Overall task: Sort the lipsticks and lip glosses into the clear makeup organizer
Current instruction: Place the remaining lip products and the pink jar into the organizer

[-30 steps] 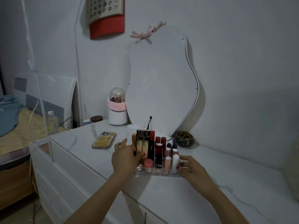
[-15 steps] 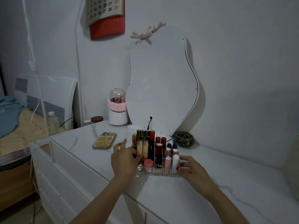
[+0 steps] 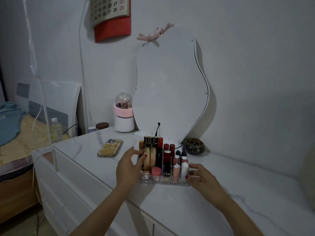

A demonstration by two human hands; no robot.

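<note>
Head view, left hand (image 3: 127, 165) fingers on gold tubes at clear organizer (image 3: 163, 182), right hand (image 3: 202, 176) loosely open beside it on white bench (image 3: 204, 201), wall calendar (image 3: 110, 9) showing 22, 29.

**One head-worn view**

We see from a single wide-angle camera on the person's head, facing forward and down. It sits close above the worktop (image 3: 213, 201), with the mirror (image 3: 170, 86) and wall straight ahead and both forearms reaching in from below.
</note>
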